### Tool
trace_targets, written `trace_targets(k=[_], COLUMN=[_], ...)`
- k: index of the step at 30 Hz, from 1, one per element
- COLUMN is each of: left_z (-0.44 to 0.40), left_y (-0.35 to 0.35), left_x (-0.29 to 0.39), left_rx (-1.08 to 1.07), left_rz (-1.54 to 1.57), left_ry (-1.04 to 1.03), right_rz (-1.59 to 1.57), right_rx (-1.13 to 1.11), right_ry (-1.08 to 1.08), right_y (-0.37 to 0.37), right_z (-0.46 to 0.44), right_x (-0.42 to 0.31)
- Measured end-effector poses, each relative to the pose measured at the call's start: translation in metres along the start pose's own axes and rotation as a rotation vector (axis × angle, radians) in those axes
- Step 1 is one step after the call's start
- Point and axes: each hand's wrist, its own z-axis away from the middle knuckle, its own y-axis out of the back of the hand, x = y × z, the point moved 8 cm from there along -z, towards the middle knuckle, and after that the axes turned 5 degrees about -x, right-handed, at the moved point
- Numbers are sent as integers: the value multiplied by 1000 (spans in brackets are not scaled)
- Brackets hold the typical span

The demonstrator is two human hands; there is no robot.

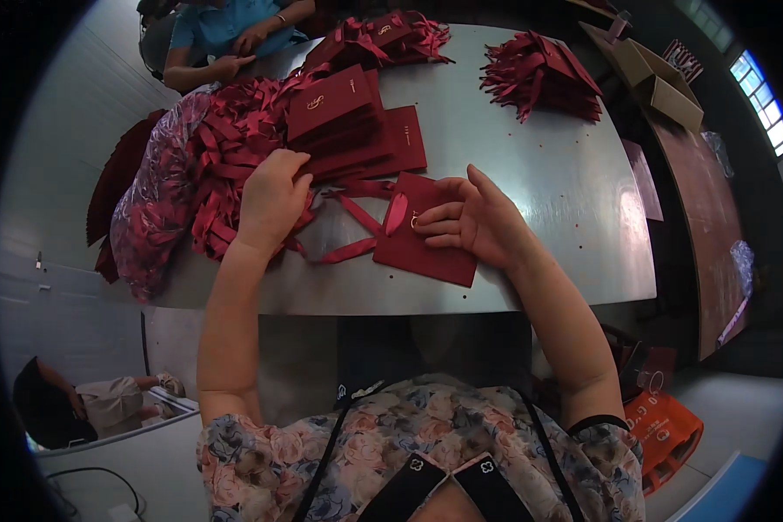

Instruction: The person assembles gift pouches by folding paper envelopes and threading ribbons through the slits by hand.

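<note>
A small dark red paper bag [422, 261] with a gold mark lies flat near the table's front edge. A loop of red ribbon [351, 250] trails from it to the left. My right hand [483, 222] rests over the bag's right part, fingers stretched out and thumb raised. My left hand [272, 204] is curled at the edge of a heap of loose red ribbons [235, 130]; what its fingers hold, if anything, is hidden. Just beyond it is a stack of dark red bags [335, 109] with gold print on the top one.
A clear plastic bag [161, 204] of ribbons lies at the left. More ribboned bags [383, 35] and another pile of bags [548, 74] are at the back. Across the metal table [574, 252] sits a person in a blue shirt [226, 30]. Open cardboard boxes [661, 87] stand at the right.
</note>
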Motion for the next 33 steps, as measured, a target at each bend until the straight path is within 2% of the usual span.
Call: trace_targets(k=[1,4,5,6,7,8,10,11,13,15,16,18,20,21,22,24,25,27,29,31,33], left_z=[-1,15,25,36,44,49,53,55,56,58,58,56,56,55,53,47,45,42,39,36,34], left_y=[4,-35,-45,-57,-66,-69,-65,-65,-67,-68,-69,-74,-73,-77,-77,-70,-65,-49,-49,-51,-53], left_x=[19,71,81,88,86,89,88,92,98,112,116,124,129,132,137,144,146,143,128,114,103], left_rx=[30,-314,-334,-354,-371,-365,-268,-257,-238,-171,-173,-160,-97,-130,-124,-79,-76,39,70,99,167], left_rz=[13,299,238,175,158,161,90,94,47,45,50,61,122,150,151,225,227,250,269,286,301], left_ry=[-22,-202,-269,-337,-267,-281,-255,-268,-240,-304,-264,-246,-238,-200,-207,-222,-228,-200,-160,-117,-97], right_rz=[-1,-3,7,106,204,211,1163,1516,1928,1873,1838,1908,1108,977,981,911,812,769,887,702,580], right_rx=[-18,-76,-75,26,130,136,474,668,784,780,785,841,705,630,633,593,607,646,700,640,732], right_ry=[0,24,33,146,260,271,382,482,348,279,279,387,246,310,317,500,497,677,896,1070,1058], right_y=[0,-5,-9,-8,-4,-3,-2,-14,-24,-17,-17,-20,4,2,5,0,8,10,16,39,56], right_z=[0,1,3,5,12,16,39,54,63,63,65,74,74,76,77,84,89,101,108,98,87], right_x=[0,-2,-4,-15,-27,-29,-54,-62,-59,-51,-48,-52,-43,-42,-46,-63,-75,-125,-188,-255,-309])
